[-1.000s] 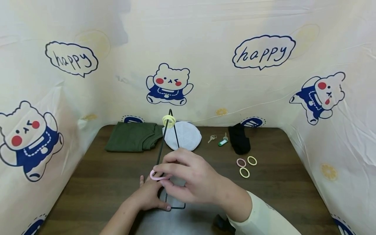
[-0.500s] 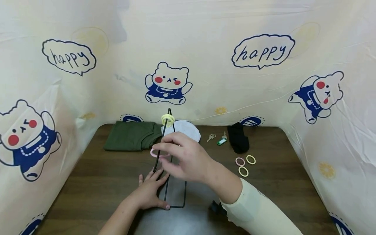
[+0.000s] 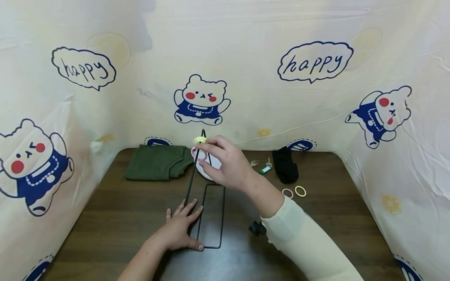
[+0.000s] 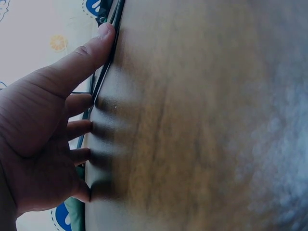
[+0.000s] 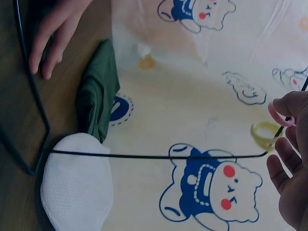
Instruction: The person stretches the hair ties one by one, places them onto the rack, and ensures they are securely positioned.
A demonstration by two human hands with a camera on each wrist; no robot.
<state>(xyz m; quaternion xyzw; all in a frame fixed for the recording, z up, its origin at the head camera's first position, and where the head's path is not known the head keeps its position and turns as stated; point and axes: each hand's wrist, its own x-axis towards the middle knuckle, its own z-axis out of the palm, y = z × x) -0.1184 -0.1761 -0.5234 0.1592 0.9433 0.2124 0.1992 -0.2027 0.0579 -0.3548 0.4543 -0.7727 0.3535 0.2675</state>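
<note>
pink ring (image 3: pixel 195 153) pinched in our right hand (image 3: pixel 225 164) at the wire stand (image 3: pixel 197 171), left hand (image 3: pixel 181 230) flat, fingers straight, on its base

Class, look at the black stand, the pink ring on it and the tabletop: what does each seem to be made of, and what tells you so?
Black stand: probably metal wire with a dark coating; it is thin, rigid and bent at sharp corners.
Pink ring: likely soft elastic, matte and smooth, pinched by the right hand.
Tabletop: dark brown wood or wood-look laminate; grain streaks show, slightly glossy. The left hand rests on it.
</note>
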